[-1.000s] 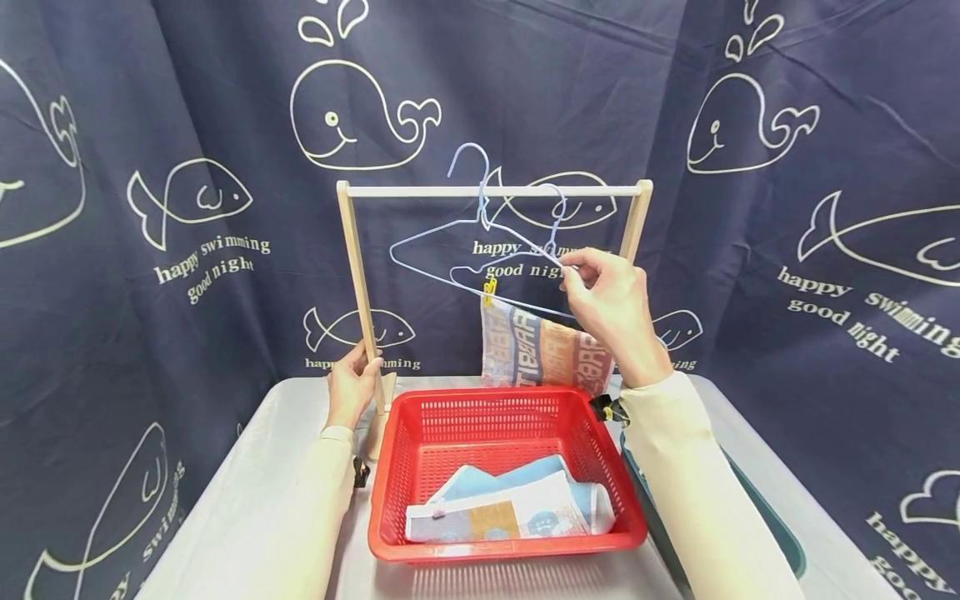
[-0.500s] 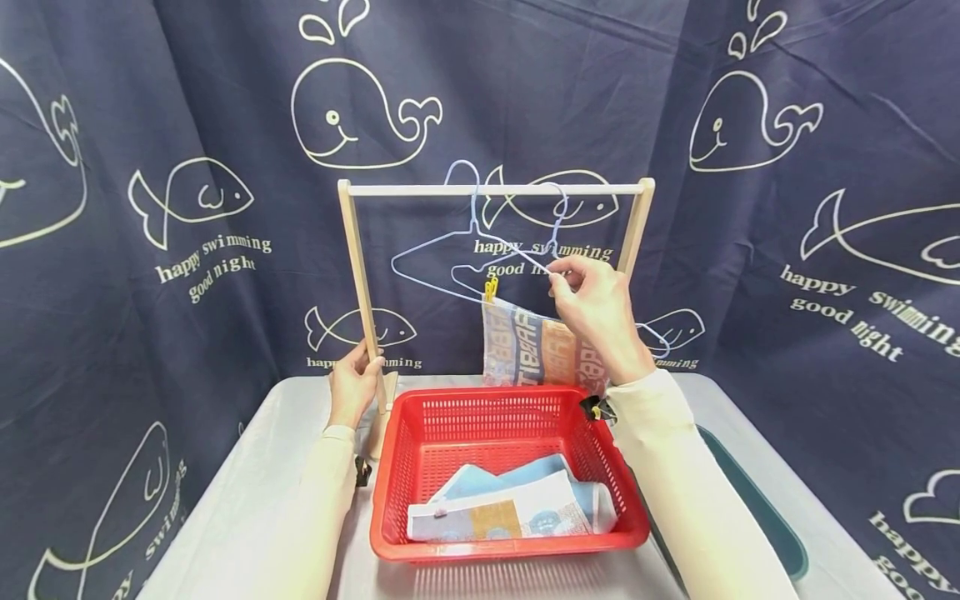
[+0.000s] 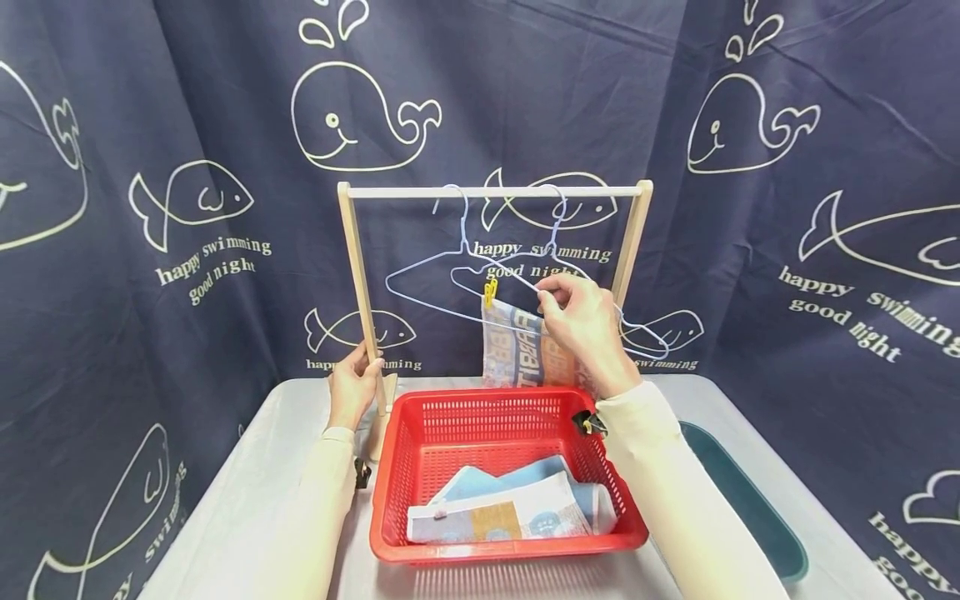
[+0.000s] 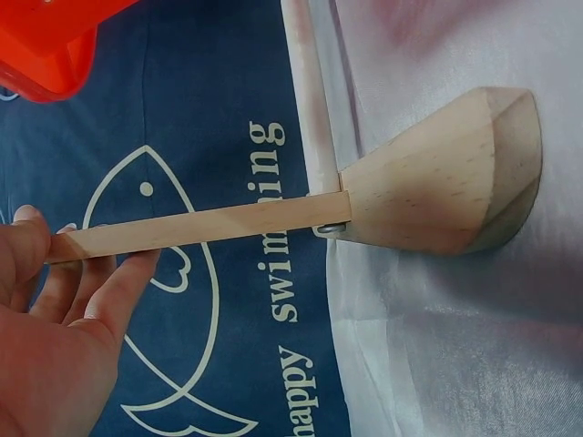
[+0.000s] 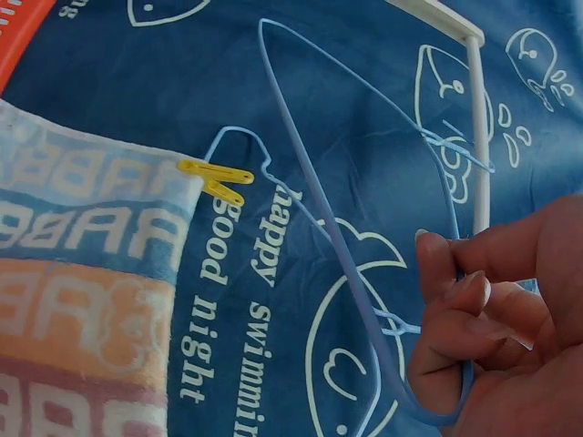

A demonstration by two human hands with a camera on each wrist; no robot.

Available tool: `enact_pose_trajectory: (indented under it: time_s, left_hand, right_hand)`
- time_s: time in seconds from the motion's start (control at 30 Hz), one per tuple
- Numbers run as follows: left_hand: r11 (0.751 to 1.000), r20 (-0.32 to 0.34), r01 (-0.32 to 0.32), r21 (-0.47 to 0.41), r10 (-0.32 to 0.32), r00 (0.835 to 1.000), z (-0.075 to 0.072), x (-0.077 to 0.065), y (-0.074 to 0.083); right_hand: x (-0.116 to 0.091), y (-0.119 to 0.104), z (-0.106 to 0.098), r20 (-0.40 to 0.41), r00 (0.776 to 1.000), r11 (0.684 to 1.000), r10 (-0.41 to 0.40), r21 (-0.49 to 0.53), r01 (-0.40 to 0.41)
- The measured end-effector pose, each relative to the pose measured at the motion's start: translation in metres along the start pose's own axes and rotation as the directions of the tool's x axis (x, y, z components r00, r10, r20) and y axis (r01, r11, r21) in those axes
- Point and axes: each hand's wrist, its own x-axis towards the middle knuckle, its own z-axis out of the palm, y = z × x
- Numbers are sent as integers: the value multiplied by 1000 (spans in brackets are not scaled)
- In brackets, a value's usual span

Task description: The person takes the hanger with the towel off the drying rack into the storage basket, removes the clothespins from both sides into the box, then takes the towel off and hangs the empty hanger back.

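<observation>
My left hand (image 3: 352, 387) holds the left post (image 3: 361, 283) of a wooden drying rack, thumb and fingers around it. In the left wrist view, the post runs down to its wedge-shaped foot (image 4: 437, 173). My right hand (image 3: 585, 325) pinches the right shoulder of a blue wire hanger (image 5: 310, 173), which carries nothing. This hanger's hook (image 3: 463, 218) is over the white rail (image 3: 405, 192), left of a second blue hanger (image 3: 557, 225). From that second one hangs a striped, lettered towel (image 3: 517, 350), fastened by a yellow clip (image 3: 490, 292); my right hand covers part of it.
Below the rack stands a red perforated basket (image 3: 480, 400) with a folded blue cloth (image 3: 517, 475) and a patterned white cloth (image 3: 555, 504) inside. A dark green tray (image 3: 742, 500) lies to its right, partly behind my sleeve. A dark whale-print curtain (image 3: 525, 83) closes the back.
My right hand has moved down and left with the hanger. The hanger's hook has dropped from above the rail onto it. My left hand has stayed on the post.
</observation>
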Motion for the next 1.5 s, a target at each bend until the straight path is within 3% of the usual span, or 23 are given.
enact_pose_trajectory:
  time_s: [0.6, 1.2, 1.5]
  left_hand:
    - [999, 12, -4, -33, 4, 1000, -1, 2, 1]
    - [1000, 12, -6, 27, 6, 1000, -1, 2, 0]
    - [1000, -2, -9, 0, 9, 1000, -1, 1, -2]
  right_hand:
    - [0, 4, 11, 30, 999, 999, 34, 12, -34]
    - [-2, -2, 15, 66, 997, 999, 42, 18, -44]
    - [-4, -4, 18, 90, 995, 998, 50, 36, -54]
